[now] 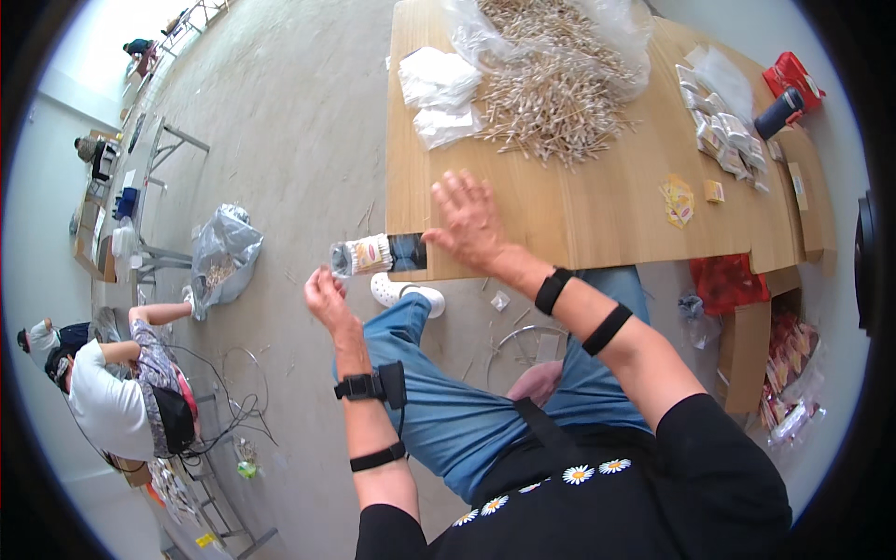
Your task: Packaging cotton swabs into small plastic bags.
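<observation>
A small clear plastic bag of cotton swabs [371, 253] lies on its side at the table's near left corner, its loose end sticking out past the edge. My left hand [329, 297] is just off that corner, fingers pinched together at the bag's loose end. Behind the bag, a dark patch [407, 252] is set on the tabletop. My right hand [469, 222] is spread flat over the table beside the dark patch, holding nothing. A large heap of loose cotton swabs [560, 89] spreads across the far part of the table.
White plastic bags [439, 89] lie left of the heap. Packed white packets [728, 135], yellow cards [678, 201] and a dark bottle [778, 113] are at the right. A cardboard box [745, 359] stands below. On the left, a person [121, 397] bends near a grey sack [227, 252].
</observation>
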`<act>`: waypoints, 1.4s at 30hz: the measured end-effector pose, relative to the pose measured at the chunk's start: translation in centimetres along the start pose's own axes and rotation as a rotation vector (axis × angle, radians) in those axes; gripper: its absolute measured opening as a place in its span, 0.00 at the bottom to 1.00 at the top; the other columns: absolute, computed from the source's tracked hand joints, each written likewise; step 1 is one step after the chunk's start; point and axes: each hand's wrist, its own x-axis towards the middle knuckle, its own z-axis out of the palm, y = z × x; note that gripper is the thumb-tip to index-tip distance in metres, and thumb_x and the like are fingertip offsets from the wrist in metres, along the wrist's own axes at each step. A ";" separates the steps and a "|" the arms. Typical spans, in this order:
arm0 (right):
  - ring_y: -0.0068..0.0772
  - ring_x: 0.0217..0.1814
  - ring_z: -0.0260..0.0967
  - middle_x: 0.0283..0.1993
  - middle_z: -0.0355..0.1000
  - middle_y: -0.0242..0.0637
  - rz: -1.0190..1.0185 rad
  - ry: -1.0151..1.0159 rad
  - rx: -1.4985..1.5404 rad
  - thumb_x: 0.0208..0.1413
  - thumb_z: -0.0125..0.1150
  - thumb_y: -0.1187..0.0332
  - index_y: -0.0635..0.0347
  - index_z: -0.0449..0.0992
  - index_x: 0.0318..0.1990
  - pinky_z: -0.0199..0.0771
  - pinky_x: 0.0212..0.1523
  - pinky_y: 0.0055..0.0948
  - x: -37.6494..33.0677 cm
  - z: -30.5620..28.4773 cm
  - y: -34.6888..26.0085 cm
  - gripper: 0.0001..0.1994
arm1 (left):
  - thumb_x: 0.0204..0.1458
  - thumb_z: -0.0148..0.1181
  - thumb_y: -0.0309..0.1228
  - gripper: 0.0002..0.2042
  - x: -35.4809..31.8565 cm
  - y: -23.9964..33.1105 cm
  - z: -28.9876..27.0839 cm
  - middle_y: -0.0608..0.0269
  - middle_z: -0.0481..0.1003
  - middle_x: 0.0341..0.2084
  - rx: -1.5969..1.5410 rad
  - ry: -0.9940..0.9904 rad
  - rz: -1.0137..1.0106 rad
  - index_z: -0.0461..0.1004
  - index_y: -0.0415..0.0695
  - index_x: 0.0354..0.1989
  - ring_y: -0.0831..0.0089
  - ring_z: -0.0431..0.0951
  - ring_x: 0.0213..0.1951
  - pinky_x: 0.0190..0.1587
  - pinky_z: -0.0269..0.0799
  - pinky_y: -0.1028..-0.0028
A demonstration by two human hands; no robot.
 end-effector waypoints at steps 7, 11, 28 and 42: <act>0.48 0.79 0.38 0.76 0.48 0.45 0.209 0.005 -0.264 0.57 0.51 0.39 0.51 0.61 0.69 0.27 0.74 0.58 2.3 -3.3 9.2 0.37 | 0.54 0.62 0.26 0.11 -8.3 3.1 4.0 0.59 0.74 0.38 0.210 -0.157 0.374 0.74 0.35 0.44 0.72 0.74 0.38 0.42 0.71 0.72; 0.46 0.78 0.40 0.76 0.48 0.43 0.129 -0.056 -0.269 0.58 0.51 0.39 0.55 0.60 0.69 0.29 0.74 0.57 -0.6 -4.3 9.2 0.38 | 0.52 0.63 0.25 0.12 -13.3 3.9 7.2 0.55 0.75 0.41 0.391 -0.363 0.473 0.74 0.36 0.44 0.64 0.76 0.42 0.48 0.71 0.68; 0.48 0.76 0.45 0.71 0.57 0.38 0.074 0.001 -0.247 0.53 0.62 0.50 0.58 0.65 0.66 0.37 0.73 0.58 -6.0 -8.4 13.9 0.35 | 0.54 0.62 0.36 0.28 -14.4 2.4 17.9 0.52 0.56 0.69 0.976 -0.803 0.948 0.66 0.37 0.62 0.53 0.52 0.71 0.69 0.48 0.48; 0.47 0.72 0.54 0.67 0.65 0.39 -0.240 0.011 -0.078 0.54 0.57 0.65 0.57 0.75 0.56 0.44 0.71 0.57 -4.3 -6.2 12.8 0.20 | 0.54 0.62 0.39 0.33 -16.7 4.4 11.3 0.67 0.55 0.71 1.199 -0.981 1.038 0.61 0.44 0.68 0.66 0.51 0.72 0.69 0.43 0.41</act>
